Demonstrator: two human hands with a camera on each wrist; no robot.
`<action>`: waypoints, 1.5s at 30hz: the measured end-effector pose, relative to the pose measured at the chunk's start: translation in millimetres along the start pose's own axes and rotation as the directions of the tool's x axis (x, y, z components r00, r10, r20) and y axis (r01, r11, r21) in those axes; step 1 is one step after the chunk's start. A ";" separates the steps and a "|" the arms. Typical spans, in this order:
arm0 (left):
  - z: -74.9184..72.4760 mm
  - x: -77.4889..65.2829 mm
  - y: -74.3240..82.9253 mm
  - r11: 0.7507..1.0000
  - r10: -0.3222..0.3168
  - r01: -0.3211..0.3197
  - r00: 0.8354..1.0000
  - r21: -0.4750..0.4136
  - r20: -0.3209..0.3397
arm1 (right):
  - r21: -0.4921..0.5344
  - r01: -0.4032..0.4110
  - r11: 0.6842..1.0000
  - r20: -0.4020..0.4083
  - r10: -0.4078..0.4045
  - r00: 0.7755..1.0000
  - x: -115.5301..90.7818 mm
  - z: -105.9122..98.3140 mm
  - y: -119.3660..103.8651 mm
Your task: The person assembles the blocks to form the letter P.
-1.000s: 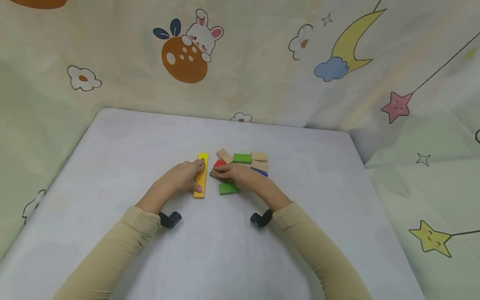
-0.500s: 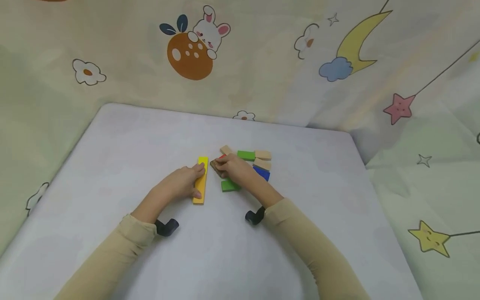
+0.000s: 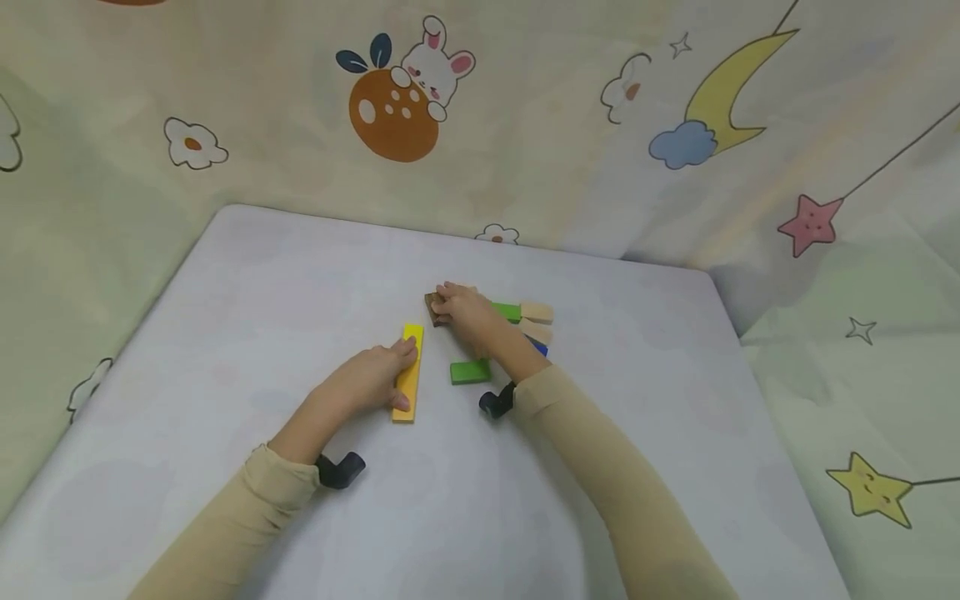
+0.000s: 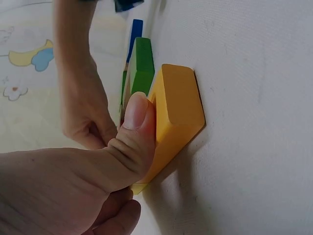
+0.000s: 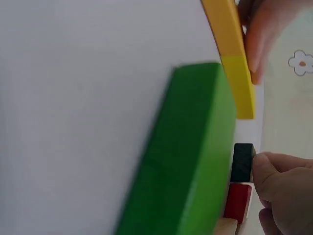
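My left hand [image 3: 367, 375] rests along a row of two end-to-end blocks, an orange-yellow block [image 3: 406, 387] in front and a bright yellow block [image 3: 413, 331] behind. Its thumb [image 4: 137, 112] presses on the orange-yellow one, and a finger lies over the yellow one. Beyond the row's far end, my right hand [image 3: 468, 317] pinches a dark brown block [image 3: 432, 308] between thumb and fingers. Right below that block, in the right wrist view, is a red block [image 5: 238, 201], which the hand hides in the head view.
A green block [image 3: 469, 372] lies alone, nearer the body than the right hand. Behind the right wrist are another green block [image 3: 509, 312], plain wooden blocks [image 3: 537, 312] and a partly hidden blue block [image 3: 540, 347]. Patterned cloth [image 3: 555, 167] hangs behind the white table [image 3: 315, 267].
My right hand has moved away from the body with the dark brown block, past the far end of the yellow row, and now covers the red block. The left hand stays on its row.
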State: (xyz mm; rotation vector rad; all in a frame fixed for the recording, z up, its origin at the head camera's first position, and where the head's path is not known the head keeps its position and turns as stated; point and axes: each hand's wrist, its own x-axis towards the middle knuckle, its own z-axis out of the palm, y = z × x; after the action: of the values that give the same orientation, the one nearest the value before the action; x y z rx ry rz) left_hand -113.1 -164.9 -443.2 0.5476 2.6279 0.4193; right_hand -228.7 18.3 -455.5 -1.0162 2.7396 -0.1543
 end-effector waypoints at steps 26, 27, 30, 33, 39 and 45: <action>9.9 0.4 4.5 0.999 0.040 -0.039 0.998 0.010 -0.038 | 0.141 0.114 0.983 0.041 -0.121 0.992 50.5 -6.9 5.9; 9.4 0.3 4.6 0.999 0.035 -0.034 0.999 0.010 -0.034 | 0.149 0.098 0.984 0.030 -0.104 0.994 50.2 -7.0 4.0; 7.3 -0.2 4.7 0.999 0.032 -0.031 0.999 0.017 -0.030 | 0.176 0.061 0.982 0.001 -0.062 0.998 49.0 -6.1 -1.1; 4.9 -1.2 5.2 1.000 0.025 -0.024 0.999 0.019 -0.026 | 0.185 0.058 0.981 -0.022 -0.054 0.998 48.2 -4.2 -4.7; 3.4 -2.5 3.6 0.999 0.023 -0.022 0.999 0.025 -0.029 | 0.202 0.063 0.977 -0.054 -0.053 0.997 47.7 2.3 -7.4; 3.0 -2.0 0.7 0.999 0.021 -0.020 0.999 0.030 -0.037 | 0.233 0.057 0.971 -0.056 -0.045 0.997 48.7 5.8 -8.8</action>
State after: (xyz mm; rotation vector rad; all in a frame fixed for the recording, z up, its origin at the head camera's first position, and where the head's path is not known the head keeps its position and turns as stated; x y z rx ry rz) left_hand -109.8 -164.6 -444.9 0.5821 2.6703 0.4006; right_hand -257.7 -20.3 -467.7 -1.0286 2.6590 -0.5058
